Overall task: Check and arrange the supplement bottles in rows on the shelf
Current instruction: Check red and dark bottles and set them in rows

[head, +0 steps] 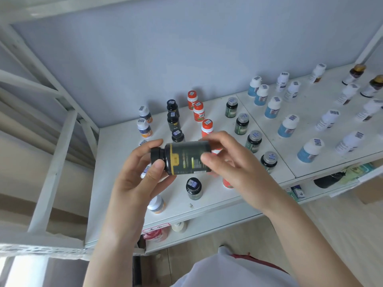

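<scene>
I hold a black supplement bottle [184, 157] with a yellow band on its side above the white shelf [116, 183]. My left hand [138, 175] grips its black cap end, and my right hand [232, 162] pinches its base end. Below it on the shelf stand rows of bottles: white ones with orange labels [144, 127], black ones [173, 120], red ones [199, 110] and dark green ones with grey caps [241, 123]. Another black bottle [193, 188] stands near the front edge. My hands hide parts of the white and red rows.
The adjoining shelf board on the right carries rows of blue-labelled bottles [288, 126], white bottles [327, 120] and brown bottles [354, 73]. White metal uprights [53, 168] frame the left side. A lower shelf holds packets [155, 233] and a black bag [327, 180].
</scene>
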